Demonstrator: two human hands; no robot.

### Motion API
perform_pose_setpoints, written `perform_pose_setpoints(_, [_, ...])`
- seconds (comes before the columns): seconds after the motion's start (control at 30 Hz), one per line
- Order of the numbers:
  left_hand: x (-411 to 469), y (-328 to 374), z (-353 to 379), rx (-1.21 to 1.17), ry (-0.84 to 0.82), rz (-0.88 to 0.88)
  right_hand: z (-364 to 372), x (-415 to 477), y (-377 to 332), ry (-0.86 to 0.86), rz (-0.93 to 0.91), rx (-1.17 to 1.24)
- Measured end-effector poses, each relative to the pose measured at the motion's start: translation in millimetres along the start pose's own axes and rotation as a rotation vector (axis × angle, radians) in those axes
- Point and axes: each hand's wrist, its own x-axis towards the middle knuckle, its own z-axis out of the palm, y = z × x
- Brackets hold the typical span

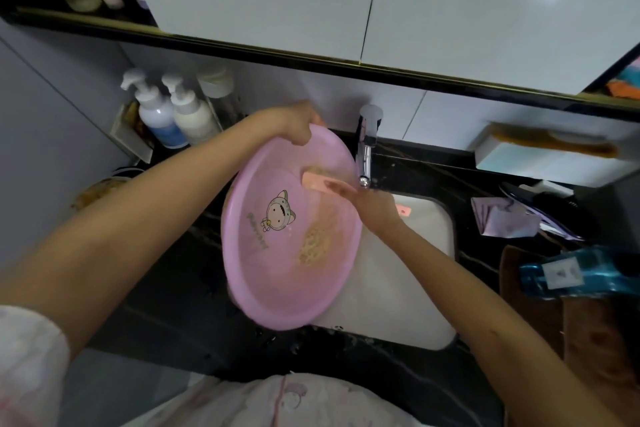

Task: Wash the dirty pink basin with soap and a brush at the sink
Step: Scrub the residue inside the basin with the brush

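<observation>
Well, suds (313, 246) in pink basin (277, 288), left hand (298, 125) round rim (334, 139), right hand (370, 208) round brush (315, 180).

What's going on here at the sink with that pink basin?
A person is scrubbing a pink basin over the white sink. The left hand grips the basin's far rim and holds it tilted. The right hand holds a pink brush against the inside wall, close to the tap. Yellowish suds sit lower down inside the basin, so the washing looks under way, not finished.
</observation>
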Motion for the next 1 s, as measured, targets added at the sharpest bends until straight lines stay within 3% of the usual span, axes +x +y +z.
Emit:
perform_pose_setpoints(0.1, [0.1,0.3,2.1,-0.001,0.022,0.003,7.9,-8.3,0.0,-0.028,0.075,0.080])
perform_pose_setpoints(0.3, [-1.0,-4.4,7.0,-0.018,0.065,0.000,48.4,-65.8,-35.8,-0.438,0.032,0.416])
perform_pose_setpoints(0.47, [-3.7,-4.3,6.4,0.012,0.085,-0.007,32.8,-99.6,-83.1,-0.642,0.035,1.003])
perform_pose_setpoints(0.73, [-9.1,-9.0,9.9,0.063,0.150,0.039,-8.5,-113.2,-132.8,-0.797,0.006,1.764])
perform_pose_setpoints(0.83, [-11.6,-10.9,11.3,0.077,0.167,0.039,-6.9,-115.9,-125.4,-0.803,0.004,1.554])
perform_pose_setpoints(1.0, [-14.0,-22.9,11.0,0.070,0.165,0.046,25.0,-110.5,-63.9,-0.555,0.136,0.746])
